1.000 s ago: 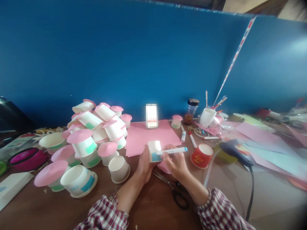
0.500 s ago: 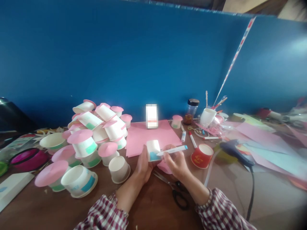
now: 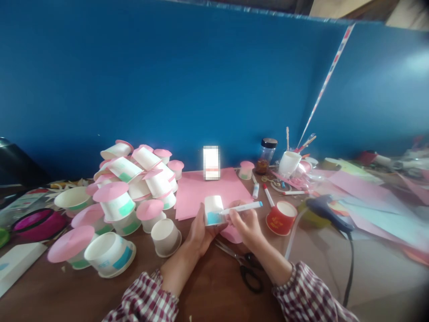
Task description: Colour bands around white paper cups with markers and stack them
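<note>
A white paper cup (image 3: 213,203) with a blue patch on its side rests in my left hand (image 3: 200,230), whose fingers curl around it. My right hand (image 3: 247,226) is closed on a white marker with a blue end (image 3: 244,206). The marker's tip meets the cup's side at the edge of the blue patch. Under the hands lie a pink paper piece (image 3: 232,233) and scissors (image 3: 246,270) with black handles. To the left stand a plain white cup (image 3: 165,237) and a larger white cup with a blue band (image 3: 110,255).
Many white cups with pink paper tops (image 3: 114,197) are piled at left. Pink sheets (image 3: 191,192) lie behind my hands. At right are a red paper cup (image 3: 282,218), a lidded jar (image 3: 266,156), loose markers (image 3: 269,195) and a glue gun (image 3: 330,212) with a cord.
The blue patch on the cup looks larger, and the marker has shifted slightly to the right along the cup's side. Both hands stay nearly in place.
</note>
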`<move>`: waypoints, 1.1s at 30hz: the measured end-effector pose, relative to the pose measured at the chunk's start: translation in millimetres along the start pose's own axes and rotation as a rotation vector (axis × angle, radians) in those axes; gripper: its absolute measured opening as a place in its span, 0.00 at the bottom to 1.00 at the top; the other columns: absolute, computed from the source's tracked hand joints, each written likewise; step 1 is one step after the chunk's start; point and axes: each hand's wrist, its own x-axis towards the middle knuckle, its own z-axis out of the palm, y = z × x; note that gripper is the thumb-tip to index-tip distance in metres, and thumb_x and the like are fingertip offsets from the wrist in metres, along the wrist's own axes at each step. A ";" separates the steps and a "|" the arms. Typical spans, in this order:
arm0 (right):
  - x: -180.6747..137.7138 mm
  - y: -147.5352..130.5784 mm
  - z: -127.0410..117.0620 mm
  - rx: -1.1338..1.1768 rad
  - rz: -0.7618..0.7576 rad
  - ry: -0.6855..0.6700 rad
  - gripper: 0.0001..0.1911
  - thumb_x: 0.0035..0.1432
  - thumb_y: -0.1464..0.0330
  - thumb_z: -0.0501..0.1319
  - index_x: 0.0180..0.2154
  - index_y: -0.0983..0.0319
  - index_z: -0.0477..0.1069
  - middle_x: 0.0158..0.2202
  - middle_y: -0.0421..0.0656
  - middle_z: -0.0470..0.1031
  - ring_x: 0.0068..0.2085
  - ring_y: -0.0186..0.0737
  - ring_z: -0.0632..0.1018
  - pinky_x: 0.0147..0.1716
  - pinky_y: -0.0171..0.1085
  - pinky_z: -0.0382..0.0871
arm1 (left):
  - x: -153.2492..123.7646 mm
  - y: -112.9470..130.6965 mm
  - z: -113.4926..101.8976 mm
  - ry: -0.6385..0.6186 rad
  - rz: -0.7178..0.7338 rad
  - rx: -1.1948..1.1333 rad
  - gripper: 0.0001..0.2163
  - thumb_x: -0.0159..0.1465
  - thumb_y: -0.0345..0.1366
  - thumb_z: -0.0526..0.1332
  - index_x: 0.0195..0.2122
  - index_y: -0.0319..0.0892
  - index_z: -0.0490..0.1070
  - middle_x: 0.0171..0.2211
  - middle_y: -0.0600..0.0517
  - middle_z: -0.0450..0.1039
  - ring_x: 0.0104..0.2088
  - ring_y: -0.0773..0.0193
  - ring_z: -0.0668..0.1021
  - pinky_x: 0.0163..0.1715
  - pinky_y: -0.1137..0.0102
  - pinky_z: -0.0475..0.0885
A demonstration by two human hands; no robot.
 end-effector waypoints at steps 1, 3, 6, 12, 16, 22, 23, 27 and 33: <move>0.2 0.8 -0.8 0.006 0.011 -0.021 0.04 0.57 0.70 0.56 0.30 0.63 0.67 0.21 0.38 0.69 0.23 0.32 0.70 0.24 0.31 0.64 | 0.1 -0.2 -0.3 -0.002 0.000 -0.009 0.22 0.61 0.49 0.55 0.41 0.32 0.71 0.35 0.41 0.76 0.33 0.56 0.78 0.37 0.60 0.74; 0.6 1.9 -2.1 0.003 0.029 -0.054 0.04 0.57 0.70 0.56 0.30 0.63 0.67 0.22 0.38 0.69 0.24 0.32 0.70 0.23 0.31 0.64 | 0.0 -0.5 -0.7 -0.004 0.006 -0.027 0.22 0.61 0.49 0.54 0.41 0.32 0.71 0.35 0.41 0.76 0.34 0.55 0.78 0.37 0.60 0.74; 1.2 2.1 -2.4 0.019 0.020 -0.049 0.04 0.57 0.69 0.56 0.30 0.63 0.67 0.22 0.38 0.69 0.23 0.32 0.69 0.24 0.31 0.64 | -0.9 -0.5 -0.3 -0.024 -0.007 -0.033 0.22 0.61 0.49 0.55 0.42 0.32 0.71 0.35 0.41 0.75 0.34 0.56 0.78 0.38 0.61 0.74; 0.9 -0.5 -1.6 0.026 0.024 -0.075 0.04 0.56 0.70 0.57 0.30 0.63 0.67 0.21 0.37 0.69 0.23 0.32 0.70 0.24 0.31 0.64 | -1.6 1.7 -0.2 -0.039 -0.017 -0.052 0.21 0.61 0.48 0.55 0.41 0.32 0.71 0.34 0.42 0.75 0.33 0.58 0.78 0.37 0.63 0.74; 1.0 -1.6 -1.7 0.023 0.019 -0.057 0.05 0.57 0.68 0.57 0.30 0.63 0.67 0.22 0.38 0.69 0.23 0.32 0.69 0.23 0.31 0.64 | 0.6 1.2 -2.0 -0.028 -0.019 -0.057 0.20 0.61 0.49 0.54 0.40 0.34 0.71 0.34 0.42 0.76 0.33 0.58 0.78 0.37 0.63 0.74; 1.0 1.2 -3.8 0.015 0.026 -0.061 0.06 0.57 0.67 0.57 0.31 0.63 0.67 0.23 0.39 0.70 0.24 0.33 0.70 0.24 0.32 0.65 | 1.8 0.2 -1.9 -0.042 -0.013 -0.085 0.18 0.62 0.47 0.55 0.39 0.34 0.71 0.33 0.44 0.76 0.32 0.59 0.77 0.36 0.65 0.74; 0.8 1.5 -4.4 0.011 0.028 -0.070 0.06 0.57 0.67 0.57 0.31 0.63 0.67 0.23 0.39 0.70 0.24 0.33 0.70 0.24 0.31 0.65 | 1.7 0.2 -1.7 -0.038 -0.015 -0.095 0.18 0.62 0.47 0.55 0.38 0.34 0.71 0.32 0.44 0.76 0.31 0.59 0.77 0.35 0.65 0.74; 0.3 0.5 -4.8 0.002 0.007 -0.046 0.05 0.57 0.69 0.57 0.31 0.63 0.67 0.23 0.39 0.70 0.25 0.33 0.71 0.24 0.31 0.65 | 1.8 -0.4 -1.9 -0.032 -0.017 -0.086 0.19 0.61 0.48 0.55 0.38 0.34 0.71 0.32 0.43 0.75 0.32 0.59 0.77 0.34 0.65 0.74; 0.5 -3.0 -4.9 -0.045 -0.005 -0.011 0.05 0.57 0.69 0.56 0.31 0.63 0.68 0.24 0.40 0.71 0.26 0.35 0.72 0.27 0.32 0.67 | 0.0 -0.5 -0.5 -0.065 -0.025 -0.076 0.19 0.62 0.48 0.55 0.38 0.33 0.71 0.34 0.42 0.75 0.32 0.59 0.77 0.35 0.65 0.74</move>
